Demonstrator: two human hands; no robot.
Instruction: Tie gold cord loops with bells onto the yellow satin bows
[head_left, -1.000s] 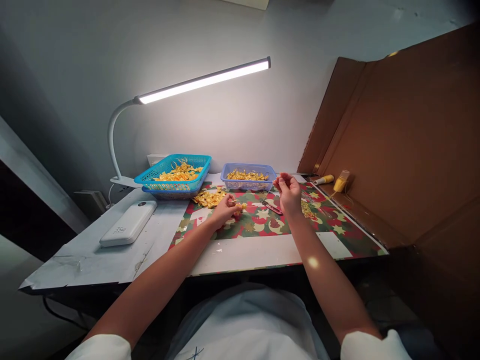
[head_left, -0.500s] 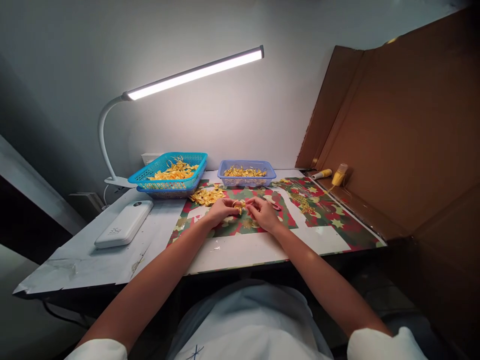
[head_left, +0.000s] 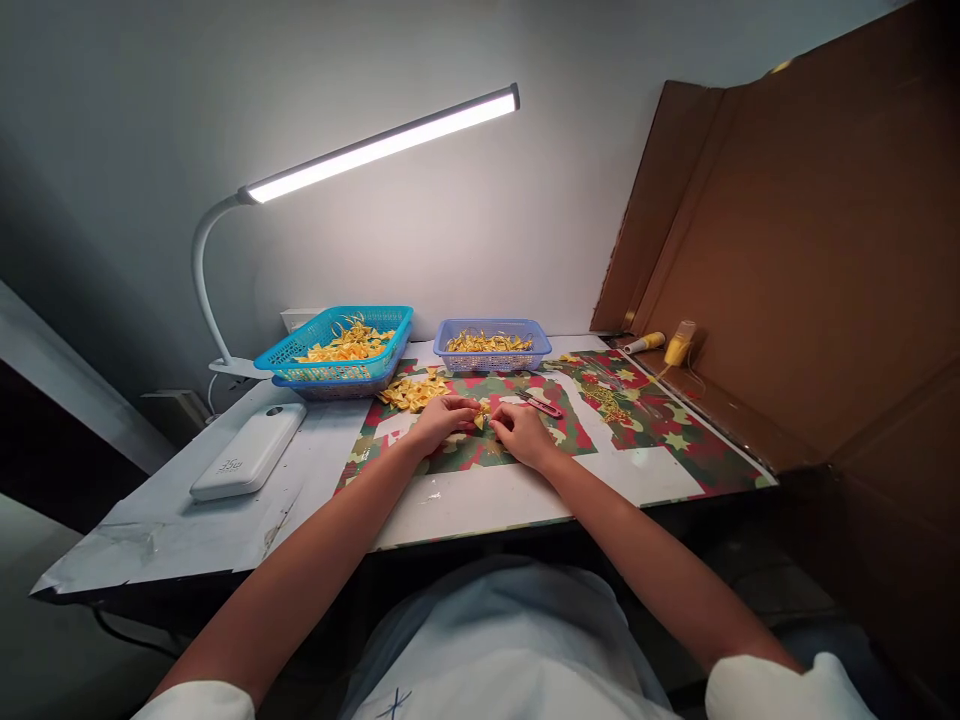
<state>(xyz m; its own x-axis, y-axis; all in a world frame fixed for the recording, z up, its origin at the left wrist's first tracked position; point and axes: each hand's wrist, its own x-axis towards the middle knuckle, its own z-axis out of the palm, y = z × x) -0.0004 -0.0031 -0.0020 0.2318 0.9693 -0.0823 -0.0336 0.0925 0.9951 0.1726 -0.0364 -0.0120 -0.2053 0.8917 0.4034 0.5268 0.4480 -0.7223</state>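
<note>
While my left hand (head_left: 448,420) pinches a yellow ribbon (head_left: 481,419) over the patterned sheet (head_left: 576,434), my right hand (head_left: 520,432) is at its right side, fingertips together; whether they grip it, I cannot tell.

From where I stand, the left hand (head_left: 448,422) pinches a small yellow ribbon piece (head_left: 481,422), and the right hand (head_left: 523,436) is just beside it. Near them lie pink-handled snips (head_left: 543,405) and a yellow ribbon heap (head_left: 411,394), under a lit desk lamp (head_left: 386,146).
</note>
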